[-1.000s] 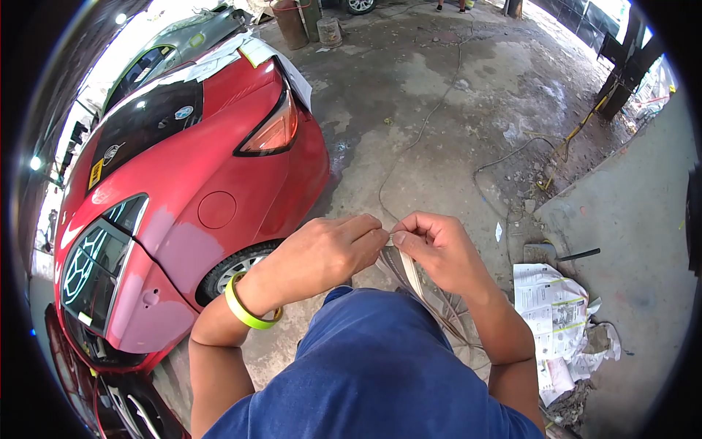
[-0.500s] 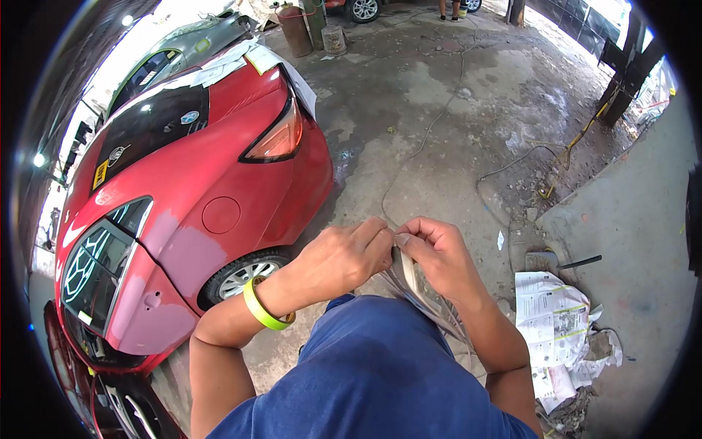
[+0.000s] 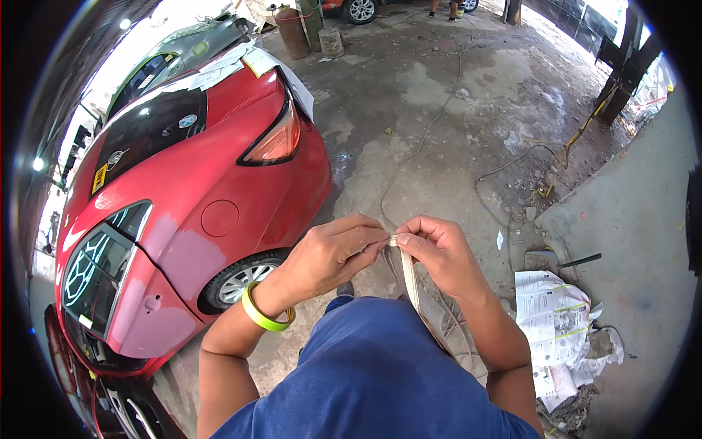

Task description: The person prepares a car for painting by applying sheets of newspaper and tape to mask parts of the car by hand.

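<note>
Closest in, the person's blue shirt point(image 3: 380, 366) fills the bottom of the view, beside the red car's point(image 3: 183, 197) rear quarter. Just past the shirt, both hands meet in front of the body, off the car's rear wheel point(image 3: 238, 278) on the side away from the bodywork.

The left hand point(image 3: 333, 252), with a yellow-green wristband point(image 3: 259, 314) on its wrist, has its fingers curled in and its thumb and fingertips nipped tight on the top end of a pale strip point(image 3: 411, 282). The right hand point(image 3: 439, 252) is closed the same way, pinching that same end from the other side, so the fingertips of the two hands nearly touch. The strip hangs from this pinch down toward the shirt, narrow and slightly curved; I cannot tell what it is made of. Some thin dark strands trail beside it.

Farther from the car, past the right arm, crumpled newspapers point(image 3: 552, 314) lie on the floor against a grey concrete slab point(image 3: 629, 219).

The car itself shows dull primer patches near the fuel flap point(image 3: 219, 217), and masking paper point(image 3: 248, 55) over its rear edge above the tail lamp point(image 3: 274, 139).

Beyond the car's tail, a thin cable point(image 3: 424, 124) snakes over the stained concrete. Farthest off, behind the car, stand a rusty gas cylinder point(image 3: 292, 29) and a bucket point(image 3: 330, 40), with a grey car point(image 3: 175, 47) parked just past the red one.
</note>
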`<action>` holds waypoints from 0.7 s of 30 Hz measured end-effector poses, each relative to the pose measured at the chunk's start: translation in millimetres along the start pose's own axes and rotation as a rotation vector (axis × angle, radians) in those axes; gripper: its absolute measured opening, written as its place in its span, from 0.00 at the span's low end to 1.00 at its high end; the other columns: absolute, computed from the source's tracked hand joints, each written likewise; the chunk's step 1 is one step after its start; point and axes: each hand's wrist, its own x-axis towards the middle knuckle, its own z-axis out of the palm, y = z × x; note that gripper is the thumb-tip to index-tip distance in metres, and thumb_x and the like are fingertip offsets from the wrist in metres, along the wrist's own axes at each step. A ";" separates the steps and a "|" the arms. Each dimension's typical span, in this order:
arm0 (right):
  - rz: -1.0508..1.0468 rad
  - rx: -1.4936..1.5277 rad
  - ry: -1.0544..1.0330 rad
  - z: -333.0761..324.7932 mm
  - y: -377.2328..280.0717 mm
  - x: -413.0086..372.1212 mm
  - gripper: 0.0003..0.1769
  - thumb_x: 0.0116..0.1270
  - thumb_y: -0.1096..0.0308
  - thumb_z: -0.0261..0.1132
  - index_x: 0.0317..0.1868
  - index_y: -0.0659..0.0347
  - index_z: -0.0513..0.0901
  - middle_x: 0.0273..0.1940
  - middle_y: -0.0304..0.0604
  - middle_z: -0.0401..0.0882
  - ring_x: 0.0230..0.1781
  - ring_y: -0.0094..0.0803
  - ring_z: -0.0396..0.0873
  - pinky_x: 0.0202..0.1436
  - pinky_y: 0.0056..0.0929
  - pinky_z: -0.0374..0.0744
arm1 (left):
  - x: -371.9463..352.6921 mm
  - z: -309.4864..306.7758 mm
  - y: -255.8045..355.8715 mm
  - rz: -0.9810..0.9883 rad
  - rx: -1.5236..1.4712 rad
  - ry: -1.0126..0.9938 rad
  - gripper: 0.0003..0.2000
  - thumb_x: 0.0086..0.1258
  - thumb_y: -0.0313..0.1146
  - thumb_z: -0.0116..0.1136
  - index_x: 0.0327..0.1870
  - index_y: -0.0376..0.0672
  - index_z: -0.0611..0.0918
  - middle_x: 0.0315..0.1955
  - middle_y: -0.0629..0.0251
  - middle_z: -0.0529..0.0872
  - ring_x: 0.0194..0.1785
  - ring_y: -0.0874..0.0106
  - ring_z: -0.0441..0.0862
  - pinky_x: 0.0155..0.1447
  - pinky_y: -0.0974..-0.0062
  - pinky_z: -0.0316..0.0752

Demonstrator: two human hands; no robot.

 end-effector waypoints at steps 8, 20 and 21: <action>0.004 -0.171 0.053 4.1 -4.9 -1.3 0.09 0.81 0.69 0.69 0.48 0.68 0.88 0.34 0.30 0.84 0.33 0.12 0.74 0.35 0.21 0.72 | 5.5 -4.2 3.3 0.151 0.241 -0.089 0.11 0.69 0.26 0.73 0.49 0.34 0.86 0.44 0.58 0.88 0.40 0.58 0.91 0.39 0.63 0.86; -0.074 -0.148 0.149 18.7 -2.2 1.3 0.06 0.81 0.74 0.68 0.46 0.69 0.88 0.33 0.29 0.83 0.32 0.10 0.71 0.34 0.18 0.68 | 2.2 18.0 0.4 0.076 0.318 0.026 0.14 0.59 0.20 0.77 0.44 0.35 0.85 0.40 0.59 0.88 0.33 0.61 0.89 0.34 0.66 0.85; -0.071 -0.117 0.151 17.8 -0.9 1.8 0.06 0.81 0.74 0.68 0.47 0.68 0.88 0.34 0.29 0.83 0.32 0.11 0.72 0.35 0.18 0.70 | 2.5 22.8 0.7 0.067 0.306 0.078 0.14 0.59 0.19 0.77 0.44 0.36 0.85 0.40 0.59 0.89 0.33 0.61 0.89 0.34 0.66 0.85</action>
